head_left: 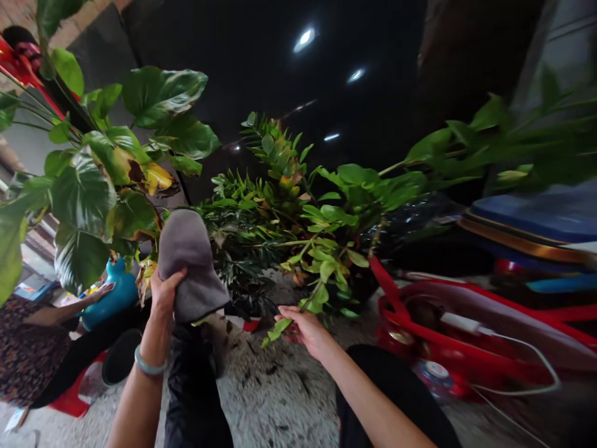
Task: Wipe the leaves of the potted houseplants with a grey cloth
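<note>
My left hand (166, 289) is closed around the edge of a soft grey fabric piece (186, 255), rounded at the top and flared at the bottom; its exact kind is unclear. This piece is held upright above my dark-trousered leg. Lower right of it, my right hand (303, 330) pinches a trailing leafy stem (319, 283) near its lower end. The stem hangs from a green potted plant (359, 186). Between my hands sits a bushy plant (247, 218) with narrow leaves, some of them yellowed. Foliage hides most of the pots.
A large broad-leaved plant (84, 186) stands at left. Below it, another person's hand (100, 291) rests on a blue gourd-shaped object (109, 298). A red bag (448, 336) with a white cable (543, 358) lies at right. Dry leaf bits litter the concrete floor (275, 398).
</note>
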